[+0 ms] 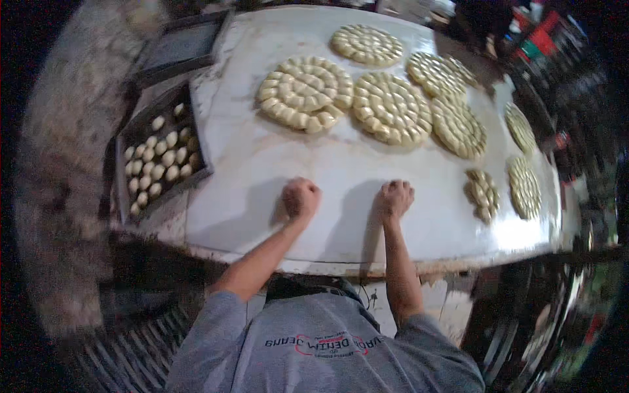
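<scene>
My left hand [301, 198] is closed in a fist low over the white tabletop [262, 160], left of the middle. Opposite it, my right hand [397, 198] rests on or just above the same surface, its fingers curled under. Whatever either hand may hold is hidden by the fingers. Beyond them lie flat round spirals of small pale dough pieces, among them a dough spiral [306, 93] past my left hand and another dough spiral [392, 108] past my right. A short cluster of dough pieces [483, 194] sits farther right.
At the table's left edge, a dark tray [204, 147] holds several pale dough balls [157, 171]. A second dark tray [180, 47] stands behind it. More dough spirals [367, 45] lie toward the back and along the right edge [525, 187]. A slatted surface [141, 350] shows at lower left.
</scene>
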